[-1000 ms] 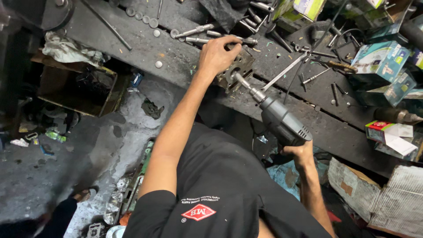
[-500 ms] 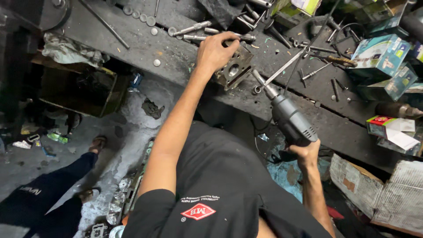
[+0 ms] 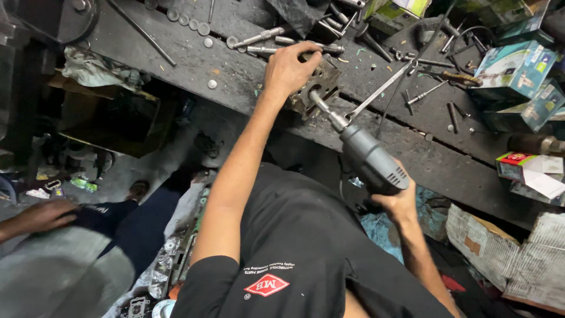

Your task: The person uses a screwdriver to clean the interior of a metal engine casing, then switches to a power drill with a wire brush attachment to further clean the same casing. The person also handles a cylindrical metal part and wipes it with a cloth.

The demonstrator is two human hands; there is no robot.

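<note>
Metal block [image 3: 318,88] at the near edge of the dark surface [image 3: 194,65], just above frame centre, with a round bore facing the worker. The left hand [image 3: 289,69] lies over the block's 11 o'clock side, fingers curled down on its top and holding it against the surface. The bit of a grey electric drill [image 3: 368,159] meets the bore from 5 o'clock; the drill body slants away toward 5 o'clock, where the right hand [image 3: 400,203] is wrapped closed around its grip.

Progress, as judged: block seated and steadied, bit lined up at or just inside the bore; how deep it sits cannot be told, nor whether it is turning. No fresh chips can be made out around the hole, so the boring appears to be at its start or middle rather than finished.

Around the block: a long steel rod [image 3: 379,91] lying at 2 o'clock, loose bolts and shafts [image 3: 259,38] at 11 o'clock, and cardboard boxes [image 3: 515,68] well apart at 3 o'clock. Another person's hand [image 3: 41,215] rests on a grey sheet at 8 o'clock.
</note>
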